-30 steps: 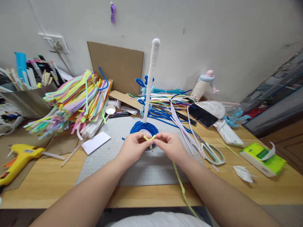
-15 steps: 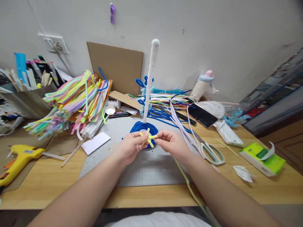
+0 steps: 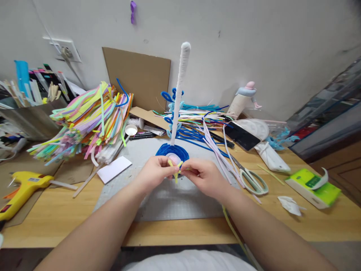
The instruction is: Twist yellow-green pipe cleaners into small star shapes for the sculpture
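Note:
A small yellow pipe cleaner shape [image 3: 176,175] with several short arms is pinched between my two hands. My left hand [image 3: 159,171] grips its left side with thumb and forefinger. On its right side, my right hand [image 3: 204,175] closes its fingertips on it. A long yellow strand [image 3: 234,231] hangs below my right forearm over the table edge. Just behind my hands lies a coiled blue pipe cleaner base [image 3: 180,149] with a pale round centre. A white wrapped stick [image 3: 182,75] stands upright behind, with blue and light-blue loops [image 3: 169,119] beside it.
A grey cutting mat [image 3: 118,201] lies under my hands. To the left are a yellow glue gun [image 3: 31,184], a white card [image 3: 114,169] and a pipe cleaner bundle [image 3: 87,116]. Scissors [image 3: 252,180], a phone [image 3: 242,135] and a green tissue pack [image 3: 313,186] lie right.
Both hands have turned and lowered slightly, and the yellow shape has tilted, its arms now seen at a different angle. Both hands still pinch it. The camera view has shifted slightly.

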Available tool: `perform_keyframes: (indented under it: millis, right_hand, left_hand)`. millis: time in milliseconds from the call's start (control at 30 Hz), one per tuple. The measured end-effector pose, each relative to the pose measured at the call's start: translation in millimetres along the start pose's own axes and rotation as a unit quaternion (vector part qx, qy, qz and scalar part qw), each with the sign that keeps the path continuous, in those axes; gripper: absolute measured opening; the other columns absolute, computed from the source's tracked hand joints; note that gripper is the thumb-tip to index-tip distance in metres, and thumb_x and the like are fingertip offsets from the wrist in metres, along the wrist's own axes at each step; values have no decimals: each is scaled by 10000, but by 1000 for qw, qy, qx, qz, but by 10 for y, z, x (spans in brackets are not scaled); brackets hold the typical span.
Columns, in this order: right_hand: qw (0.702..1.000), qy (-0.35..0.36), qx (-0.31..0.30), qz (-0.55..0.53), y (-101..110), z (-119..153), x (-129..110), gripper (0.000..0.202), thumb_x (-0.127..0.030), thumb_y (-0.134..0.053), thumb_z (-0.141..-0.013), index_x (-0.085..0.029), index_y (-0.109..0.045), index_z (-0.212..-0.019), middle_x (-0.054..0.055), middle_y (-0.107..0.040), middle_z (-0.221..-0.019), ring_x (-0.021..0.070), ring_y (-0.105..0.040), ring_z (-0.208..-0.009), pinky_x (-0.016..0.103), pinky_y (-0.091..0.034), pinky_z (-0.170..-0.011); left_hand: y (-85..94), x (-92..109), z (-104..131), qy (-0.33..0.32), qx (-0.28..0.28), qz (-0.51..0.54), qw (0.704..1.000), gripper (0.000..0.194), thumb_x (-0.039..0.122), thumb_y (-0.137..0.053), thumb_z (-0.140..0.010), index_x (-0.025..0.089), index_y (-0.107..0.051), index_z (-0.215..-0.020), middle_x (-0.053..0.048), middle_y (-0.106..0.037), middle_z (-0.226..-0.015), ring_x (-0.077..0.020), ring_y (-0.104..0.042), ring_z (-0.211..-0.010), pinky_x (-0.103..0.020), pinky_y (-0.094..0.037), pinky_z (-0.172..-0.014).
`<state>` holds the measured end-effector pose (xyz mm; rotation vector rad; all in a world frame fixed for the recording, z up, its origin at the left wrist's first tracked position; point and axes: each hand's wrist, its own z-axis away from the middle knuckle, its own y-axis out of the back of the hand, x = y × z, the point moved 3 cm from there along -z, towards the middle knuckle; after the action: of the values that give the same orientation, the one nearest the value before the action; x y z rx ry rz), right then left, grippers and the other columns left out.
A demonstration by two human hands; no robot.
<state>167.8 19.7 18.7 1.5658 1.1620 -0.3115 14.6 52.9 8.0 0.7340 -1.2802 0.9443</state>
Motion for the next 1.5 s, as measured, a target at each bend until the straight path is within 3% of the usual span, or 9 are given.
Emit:
perform_keyframes:
  millis: [167,400,500,633,767,933,1100,1233,1500]
  right_hand:
    - [976,-58,-68,-199,4,-37,24,132,-290,-639,-759,-161,-655,-784,8,-621,-672,102,-530,-558,214,-404,-503]
    - [975,30,32,-218,-9,15,-9,91,-262,-588,-790,-190,-643,-805,32,-621,-711,129,-558,-618,251,-428,-549]
    - [979,54,88,-176,-34,45,16,68,-218,-575,-787,-190,-637,-780,8,-575,-630,105,-479,-526,241,-370,-489]
    - [977,-25,106,-186,-116,59,64,58,-246,-570,-795,-191,-584,-783,-12,-539,-621,95,-459,-510,226,-362,-475]
    - [948,-120,96,-279,-204,46,78,170,-344,-598,-781,-189,-536,-809,-24,-563,-609,81,-467,-457,201,-366,-423]
    - [913,-174,121,-348,-216,4,114,211,-363,-631,-755,-169,-551,-736,-34,-565,-568,42,-364,-377,180,-281,-366]
    - [917,-169,131,-336,-190,-27,180,175,-301,-697,-693,-159,-597,-672,-30,-570,-580,68,-466,-497,201,-373,-494]
    - [924,-170,95,-330,-183,-48,211,157,-304,-680,-706,-157,-626,-700,2,-628,-659,110,-547,-604,238,-416,-590]
    - [917,-259,-26,-301,-102,-83,180,131,-260,-619,-696,-137,-628,-740,-49,-515,-550,45,-349,-431,192,-252,-420]
  left_hand:
    - [-14,-24,41,122,-143,113,976,166,246,-753,-584,120,-653,-627,-10,-582,-539,-76,-491,-449,-222,-414,-508]
    - [-96,-100,60,158,-194,272,929,178,239,-747,-609,109,-635,-656,-12,-551,-562,-70,-494,-485,-193,-404,-499]
    - [-118,-106,38,142,-157,306,928,176,230,-742,-625,116,-627,-694,-8,-556,-611,-58,-495,-523,-175,-393,-527]
    - [-132,-69,17,77,-83,293,949,179,250,-737,-640,131,-614,-694,-3,-570,-657,-64,-496,-565,-192,-390,-579]
    - [-149,-29,20,-30,-42,222,974,204,283,-721,-665,140,-576,-661,18,-568,-626,-77,-498,-574,-217,-373,-599]
    - [-134,-57,10,-79,28,153,985,229,272,-728,-652,147,-538,-678,22,-577,-686,-84,-514,-632,-220,-386,-638]
    - [-111,-45,-16,-113,28,59,991,235,282,-719,-654,152,-530,-704,18,-555,-710,-89,-496,-641,-220,-385,-618]
    - [-92,-39,-28,-80,6,26,996,250,335,-693,-674,146,-577,-789,0,-575,-730,-95,-503,-619,-231,-388,-603]
    - [-18,-60,-37,-77,48,-132,987,251,377,-648,-692,147,-554,-663,2,-588,-617,-112,-515,-564,-222,-364,-545]
